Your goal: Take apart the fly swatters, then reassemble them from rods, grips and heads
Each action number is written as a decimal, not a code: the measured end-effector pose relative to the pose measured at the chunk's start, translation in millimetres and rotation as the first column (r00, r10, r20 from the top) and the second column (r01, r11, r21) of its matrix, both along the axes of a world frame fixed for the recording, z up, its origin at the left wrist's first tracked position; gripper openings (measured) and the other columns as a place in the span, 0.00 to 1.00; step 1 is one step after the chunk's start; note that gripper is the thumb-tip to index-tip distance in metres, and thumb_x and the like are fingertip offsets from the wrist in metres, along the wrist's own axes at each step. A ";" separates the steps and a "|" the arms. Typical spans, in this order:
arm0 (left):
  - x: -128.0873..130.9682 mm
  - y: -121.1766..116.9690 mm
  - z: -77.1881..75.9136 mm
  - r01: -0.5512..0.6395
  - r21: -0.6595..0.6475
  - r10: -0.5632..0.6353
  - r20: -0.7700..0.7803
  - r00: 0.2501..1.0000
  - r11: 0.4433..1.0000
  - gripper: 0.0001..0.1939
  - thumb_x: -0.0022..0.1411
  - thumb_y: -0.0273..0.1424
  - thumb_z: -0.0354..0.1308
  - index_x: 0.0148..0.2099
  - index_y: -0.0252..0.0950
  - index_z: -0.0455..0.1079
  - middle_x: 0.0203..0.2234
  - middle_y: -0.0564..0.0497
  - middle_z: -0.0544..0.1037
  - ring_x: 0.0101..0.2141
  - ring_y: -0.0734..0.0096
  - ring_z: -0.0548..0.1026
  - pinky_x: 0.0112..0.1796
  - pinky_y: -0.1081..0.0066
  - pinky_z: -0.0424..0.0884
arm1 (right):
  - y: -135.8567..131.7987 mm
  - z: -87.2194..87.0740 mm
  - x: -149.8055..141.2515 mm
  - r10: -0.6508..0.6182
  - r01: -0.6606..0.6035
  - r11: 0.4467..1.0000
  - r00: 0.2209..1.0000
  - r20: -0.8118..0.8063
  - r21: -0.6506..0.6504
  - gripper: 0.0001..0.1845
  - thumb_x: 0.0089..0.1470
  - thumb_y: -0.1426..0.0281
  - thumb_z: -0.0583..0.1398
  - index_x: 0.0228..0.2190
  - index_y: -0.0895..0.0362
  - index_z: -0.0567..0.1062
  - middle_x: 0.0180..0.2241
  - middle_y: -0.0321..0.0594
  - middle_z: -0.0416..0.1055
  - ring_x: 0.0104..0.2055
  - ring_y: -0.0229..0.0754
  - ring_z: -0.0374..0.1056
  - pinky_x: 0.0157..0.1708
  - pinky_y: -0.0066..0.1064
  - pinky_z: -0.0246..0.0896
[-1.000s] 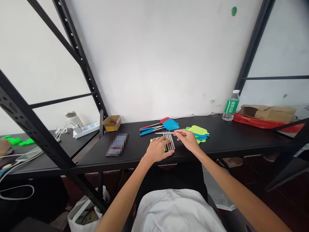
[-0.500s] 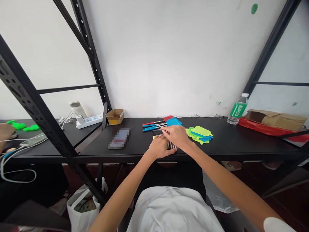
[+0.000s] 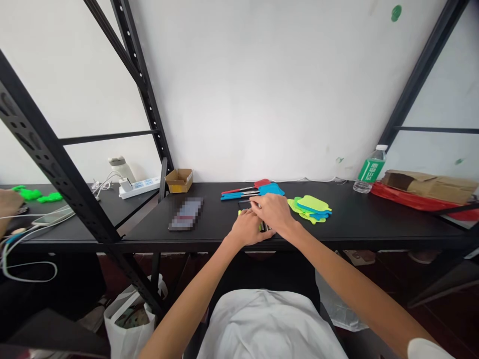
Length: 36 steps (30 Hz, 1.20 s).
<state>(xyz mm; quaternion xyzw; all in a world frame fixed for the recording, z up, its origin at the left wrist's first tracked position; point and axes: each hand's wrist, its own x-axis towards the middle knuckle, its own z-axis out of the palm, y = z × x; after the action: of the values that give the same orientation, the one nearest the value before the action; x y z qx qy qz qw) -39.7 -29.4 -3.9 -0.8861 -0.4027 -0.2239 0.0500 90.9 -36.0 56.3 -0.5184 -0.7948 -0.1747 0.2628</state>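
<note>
My left hand lies curled at the table's front, over striped black, pale and yellow-green pieces that it mostly hides. Crossing above it from the right, my right hand has its fingertips pressed together close to the left knuckles. What these fingertips pinch is too small to make out. Just beyond the hands lie fly swatters with thin metal rods: a red one and blue ones. To the right is a loose pile of yellow-green and blue swatter heads.
A phone and a small open cardboard box are on the left of the black table. Far right stand a water bottle and a flattened carton on red plastic. A metal post rises at left, beyond it another person's hand.
Both hands stay together in nearly the same place, with small finger movements. Less of the striped pieces shows between them. The blue swatter handles lie closer together; the view has shifted slightly.
</note>
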 end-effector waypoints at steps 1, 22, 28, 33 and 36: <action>0.0 -0.2 0.1 0.010 0.014 -0.010 -0.002 1.000 1.000 0.25 0.62 0.51 0.56 0.50 0.37 0.75 0.45 0.42 0.78 0.47 0.46 0.73 0.49 0.52 0.67 | -2.0 0.0 8.4 -0.019 0.019 1.000 1.000 -0.011 0.015 0.16 0.64 0.67 0.54 0.33 0.52 0.82 0.25 0.42 0.75 0.28 0.43 0.67 0.25 0.33 0.42; -0.1 -1.6 0.6 0.016 0.023 -0.016 -0.016 1.000 1.000 0.27 0.63 0.54 0.54 0.54 0.41 0.73 0.47 0.45 0.75 0.49 0.50 0.72 0.52 0.54 0.65 | 27.0 -23.3 34.5 -0.130 0.130 0.990 0.991 -0.001 -0.056 0.16 0.65 0.66 0.55 0.43 0.49 0.82 0.31 0.43 0.78 0.32 0.47 0.71 0.25 0.32 0.46; 0.1 -1.5 1.0 0.006 0.024 -0.006 -0.028 1.000 1.000 0.28 0.63 0.55 0.53 0.54 0.41 0.73 0.47 0.44 0.75 0.49 0.51 0.72 0.51 0.55 0.65 | 45.3 -16.5 23.9 -0.198 0.195 0.974 0.980 -0.014 -0.114 0.18 0.66 0.65 0.53 0.48 0.47 0.81 0.32 0.43 0.79 0.34 0.48 0.73 0.28 0.32 0.55; -0.4 -1.4 0.6 0.030 0.032 -0.029 -0.009 1.000 0.999 0.27 0.63 0.54 0.54 0.54 0.41 0.73 0.48 0.46 0.75 0.49 0.52 0.72 0.51 0.55 0.65 | 34.3 -18.7 39.6 -0.180 0.179 0.984 0.981 -0.073 -0.027 0.16 0.63 0.65 0.55 0.44 0.49 0.82 0.31 0.42 0.79 0.34 0.49 0.74 0.29 0.31 0.56; -0.2 -1.4 0.2 0.026 0.033 -0.026 -0.002 1.000 0.999 0.26 0.63 0.53 0.54 0.54 0.41 0.73 0.48 0.46 0.75 0.48 0.53 0.72 0.51 0.55 0.65 | 26.6 -21.4 54.9 -0.154 0.158 0.987 0.979 -0.132 0.024 0.14 0.62 0.65 0.57 0.42 0.50 0.82 0.30 0.41 0.80 0.32 0.49 0.74 0.29 0.31 0.57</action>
<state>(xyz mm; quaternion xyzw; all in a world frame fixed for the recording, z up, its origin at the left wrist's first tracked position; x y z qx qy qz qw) -39.9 -30.8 -3.7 -0.8905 -0.3873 -0.2306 0.0619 145.8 -9.4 35.0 -0.5848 -0.7298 -0.1744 0.3082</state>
